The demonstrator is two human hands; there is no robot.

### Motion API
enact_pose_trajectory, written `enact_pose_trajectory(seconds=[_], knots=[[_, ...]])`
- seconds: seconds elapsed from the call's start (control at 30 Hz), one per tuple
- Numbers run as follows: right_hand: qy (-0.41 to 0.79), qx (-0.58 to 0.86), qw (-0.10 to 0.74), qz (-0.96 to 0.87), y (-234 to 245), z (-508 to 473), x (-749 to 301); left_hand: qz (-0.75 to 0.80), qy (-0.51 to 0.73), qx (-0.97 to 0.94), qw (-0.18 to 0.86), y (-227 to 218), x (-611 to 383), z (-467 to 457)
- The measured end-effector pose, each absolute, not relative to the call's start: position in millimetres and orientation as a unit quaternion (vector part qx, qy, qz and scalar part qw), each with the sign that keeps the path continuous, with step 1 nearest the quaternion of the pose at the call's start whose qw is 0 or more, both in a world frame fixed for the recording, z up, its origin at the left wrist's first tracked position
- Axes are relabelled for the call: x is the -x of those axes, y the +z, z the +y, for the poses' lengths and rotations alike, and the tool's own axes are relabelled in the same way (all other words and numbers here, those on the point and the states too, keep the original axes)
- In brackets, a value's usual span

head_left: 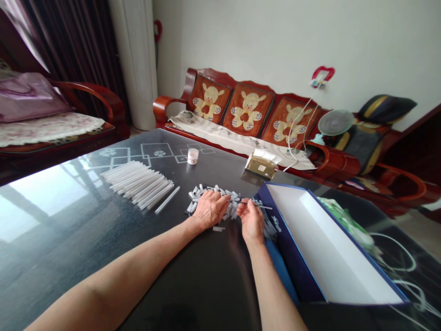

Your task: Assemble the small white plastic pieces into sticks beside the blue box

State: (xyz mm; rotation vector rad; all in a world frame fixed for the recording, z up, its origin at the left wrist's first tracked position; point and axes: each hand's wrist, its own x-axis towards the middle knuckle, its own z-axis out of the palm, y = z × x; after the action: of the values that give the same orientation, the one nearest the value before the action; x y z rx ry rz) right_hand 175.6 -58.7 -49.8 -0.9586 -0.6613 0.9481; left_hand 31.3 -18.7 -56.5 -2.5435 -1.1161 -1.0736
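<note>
"What's nearest?"

"The left hand (210,210), palm down with its fingers loosely spread on a pile of small white pieces (225,195). I can't see it gripping anything."

"And the right hand (251,221)?"

"Its fingers (245,207) are pinched on a thin rod (263,206), just beside the pile and near the edge of a blue box (289,257) with a white inside."

"Further out?"

"On the dark glossy table (69,220), a bundle of white tubes (136,184) lies left of the pile, with a loose tube (167,200) beside it. Beyond are a small jar (193,156) and a packet (262,165), then a red wooden sofa (248,110) with a fan (336,122) at its far end."
</note>
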Motion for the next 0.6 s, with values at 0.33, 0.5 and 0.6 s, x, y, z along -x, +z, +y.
enact_pose_trajectory(seconds=[0.33, 0.5, 0.6], knots=[[0.461, 0.434, 0.698, -0.334, -52.6, -58.9, -174.8, -0.34, -0.346, 0.871, 0.084, -53.5, -31.3, -21.9], [0.432, 0.492, 0.641, -0.401, -55.6, -59.8, -172.2, -0.347, -0.348, 0.866, 0.087, -53.3, -31.7, -21.8], [0.423, 0.484, 0.675, -0.361, -51.1, -59.0, -173.6, -0.368, -0.356, 0.855, 0.086, -54.5, -31.2, -19.6]])
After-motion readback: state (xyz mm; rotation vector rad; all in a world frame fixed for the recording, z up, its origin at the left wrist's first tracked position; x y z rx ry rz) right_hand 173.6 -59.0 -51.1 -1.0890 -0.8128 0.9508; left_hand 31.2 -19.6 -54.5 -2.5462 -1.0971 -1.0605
